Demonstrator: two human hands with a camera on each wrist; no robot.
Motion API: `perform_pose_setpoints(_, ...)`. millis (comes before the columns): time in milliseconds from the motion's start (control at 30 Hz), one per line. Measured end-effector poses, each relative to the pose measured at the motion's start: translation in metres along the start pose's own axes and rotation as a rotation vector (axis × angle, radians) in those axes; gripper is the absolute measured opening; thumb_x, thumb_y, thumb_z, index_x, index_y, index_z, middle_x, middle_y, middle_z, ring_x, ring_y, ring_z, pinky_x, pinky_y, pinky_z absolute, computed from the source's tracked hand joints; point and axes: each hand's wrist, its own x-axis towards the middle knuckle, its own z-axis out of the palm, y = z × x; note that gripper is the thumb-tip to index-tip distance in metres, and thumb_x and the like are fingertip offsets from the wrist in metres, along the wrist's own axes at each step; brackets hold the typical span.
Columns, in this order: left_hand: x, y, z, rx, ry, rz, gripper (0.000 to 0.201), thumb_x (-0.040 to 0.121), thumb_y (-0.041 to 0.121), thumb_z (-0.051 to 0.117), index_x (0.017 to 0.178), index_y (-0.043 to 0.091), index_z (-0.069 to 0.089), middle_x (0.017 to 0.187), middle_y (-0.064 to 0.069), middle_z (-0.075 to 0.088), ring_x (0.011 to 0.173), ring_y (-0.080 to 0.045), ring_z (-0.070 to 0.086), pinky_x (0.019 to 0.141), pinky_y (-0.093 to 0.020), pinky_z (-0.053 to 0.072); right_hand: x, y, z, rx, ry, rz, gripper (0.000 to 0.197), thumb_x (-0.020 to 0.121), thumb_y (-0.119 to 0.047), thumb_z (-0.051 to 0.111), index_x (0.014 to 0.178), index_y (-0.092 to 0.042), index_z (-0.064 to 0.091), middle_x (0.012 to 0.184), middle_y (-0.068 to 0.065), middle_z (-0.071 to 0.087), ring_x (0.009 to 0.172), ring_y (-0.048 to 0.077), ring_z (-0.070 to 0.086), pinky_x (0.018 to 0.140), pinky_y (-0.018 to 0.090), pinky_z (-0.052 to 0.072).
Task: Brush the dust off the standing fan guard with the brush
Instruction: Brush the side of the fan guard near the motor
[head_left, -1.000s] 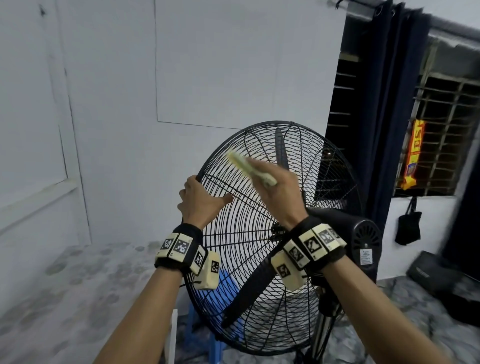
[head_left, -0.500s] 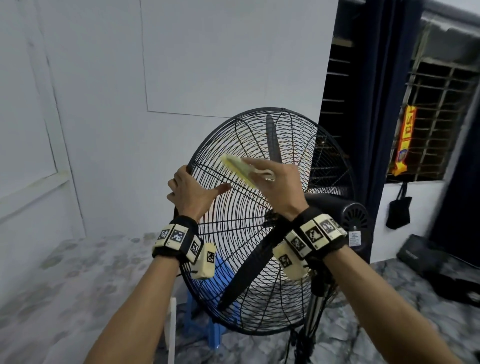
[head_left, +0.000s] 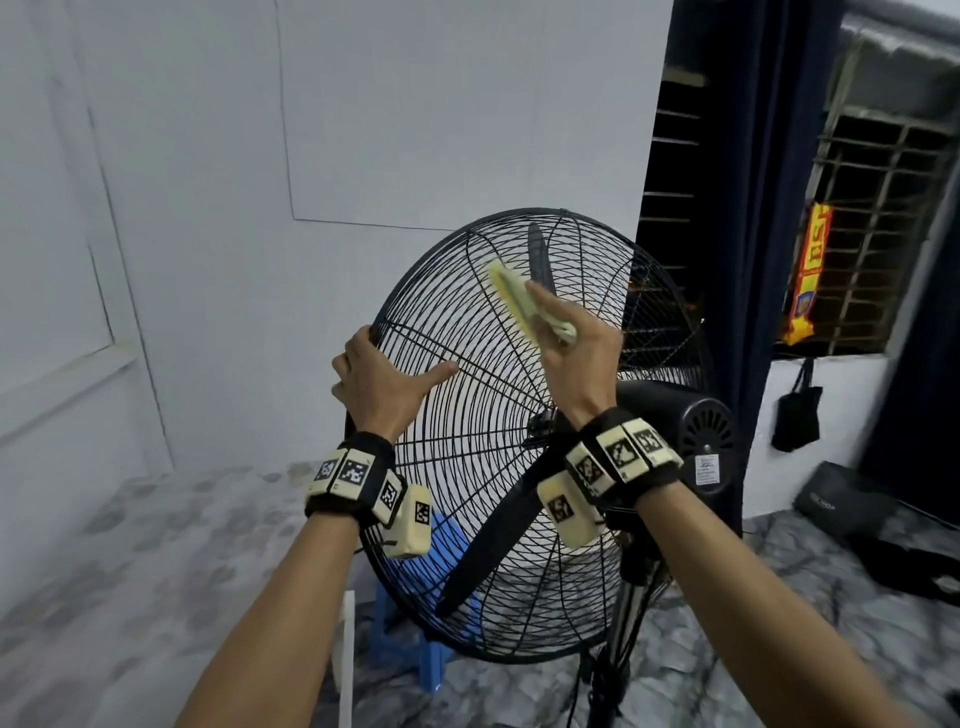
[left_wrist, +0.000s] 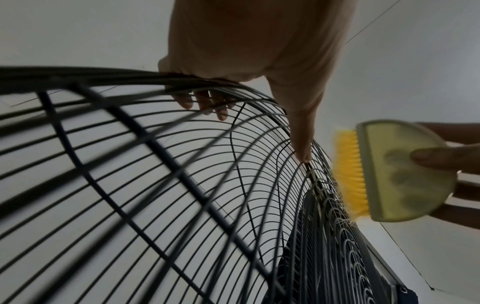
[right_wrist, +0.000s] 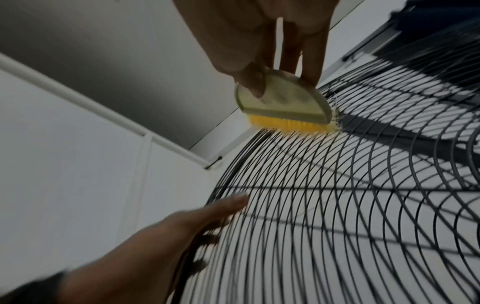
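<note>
A black wire fan guard (head_left: 467, 467) (left_wrist: 182, 185) (right_wrist: 337, 205) on a standing fan fills the middle of the head view. My left hand (head_left: 379, 379) (left_wrist: 233, 61) (right_wrist: 182, 226) grips the guard's left rim, fingers curled over the edge and thumb lying across the wires. My right hand (head_left: 576, 348) (right_wrist: 272, 41) holds a pale half-round brush (head_left: 519, 301) (left_wrist: 405, 174) (right_wrist: 283, 100) with yellow bristles (left_wrist: 350, 174) (right_wrist: 288, 124). The bristles press against the upper part of the guard, near a dark blade behind the wires.
The fan's black motor housing (head_left: 691, 441) and pole (head_left: 623, 649) stand to the right. A blue stool (head_left: 415, 639) sits behind the guard's lower edge. White walls lie left and behind, a dark curtain (head_left: 753, 260) and barred window (head_left: 883, 234) to the right, black bags (head_left: 857, 509) on the floor.
The brush has moved up and to the right across the guard's upper wires. My left hand keeps its grip on the rim. The head view has shifted slightly.
</note>
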Motion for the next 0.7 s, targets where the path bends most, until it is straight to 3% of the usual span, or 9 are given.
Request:
perform_pose_setpoints(33,-0.001,0.000,0.001,-0.003,0.010,0.007,0.118,0.059,0.070,0.089,0.147,0.010,0.039,0.148,-0.007,0.048,0.140,-0.030,0.037,0.114,-0.059,0.029,0.006,0.001,0.001,-0.030,0.047,0.019,0.039,0.095,-0.005,0.066,0.131,-0.019,0.065,0.128,0.007,0.069,0.104,0.011,0.066,0.084,0.018,0.058)
perform_pose_setpoints(133,-0.001,0.001,0.003,-0.009,0.025,0.015,0.117,0.058,0.070,0.089,0.147,0.012,0.040,0.148,-0.007,0.049,0.141,-0.029,0.037,0.114,-0.060,0.030,0.000,-0.004,0.011,-0.183,0.009,-0.074,0.039,0.093,-0.005,0.068,0.129,-0.021,0.066,0.118,0.009,0.073,0.092,0.019,0.073,0.079,0.035,0.063)
perform_pose_setpoints(233,0.001,0.001,0.003,-0.009,0.030,0.011,0.116,0.059,0.068,0.090,0.147,0.011,0.040,0.149,-0.008,0.049,0.142,-0.029,0.037,0.114,-0.059,0.030,-0.021,-0.011,0.009,-0.171,-0.181,-0.161,0.040,0.092,-0.004,0.070,0.128,-0.021,0.067,0.119,0.006,0.073,0.097,0.019,0.073,0.082,0.032,0.062)
perform_pose_setpoints(333,0.000,-0.001,0.002,-0.016,0.027,0.016,0.116,0.059,0.069,0.090,0.147,0.011,0.041,0.149,-0.007,0.050,0.141,-0.029,0.037,0.113,-0.058,0.031,-0.023,-0.017,-0.011,-0.068,-0.399,-0.034,0.040,0.093,-0.008,0.069,0.130,-0.023,0.067,0.124,0.001,0.071,0.104,0.011,0.068,0.088,0.025,0.057)
perform_pose_setpoints(400,-0.002,-0.002,0.000,-0.018,0.025,0.018,0.116,0.058,0.070,0.089,0.146,0.012,0.041,0.147,-0.006,0.050,0.140,-0.029,0.037,0.112,-0.058,0.031,-0.012,-0.014,-0.025,0.020,-0.275,0.139,0.040,0.093,-0.006,0.068,0.131,-0.021,0.067,0.125,0.001,0.070,0.104,0.008,0.067,0.088,0.020,0.056)
perform_pose_setpoints(500,-0.002,-0.003,0.000,-0.012,0.028,0.013,0.116,0.059,0.070,0.089,0.147,0.012,0.041,0.148,-0.006,0.050,0.140,-0.028,0.038,0.113,-0.059,0.031,0.000,-0.004,-0.032,-0.053,0.020,0.251,0.037,0.092,-0.005,0.070,0.127,-0.018,0.070,0.119,-0.001,0.071,0.102,0.014,0.068,0.089,0.029,0.059)
perform_pose_setpoints(633,0.000,-0.003,0.000,-0.022,0.030,0.008,0.116,0.059,0.070,0.089,0.147,0.012,0.041,0.148,-0.006,0.050,0.140,-0.028,0.038,0.114,-0.059,0.030,-0.020,0.003,-0.021,-0.153,-0.033,0.265,0.034,0.090,0.000,0.072,0.122,-0.014,0.073,0.113,-0.002,0.072,0.098,0.014,0.069,0.082,0.011,0.054)
perform_pose_setpoints(700,0.000,-0.003,0.001,-0.022,0.033,0.009,0.115,0.059,0.069,0.090,0.147,0.012,0.041,0.148,-0.007,0.050,0.140,-0.029,0.038,0.114,-0.059,0.030,-0.025,0.002,-0.019,-0.251,-0.032,0.214,0.030,0.088,-0.004,0.075,0.117,-0.014,0.076,0.109,0.004,0.076,0.095,0.014,0.071,0.089,0.022,0.057)
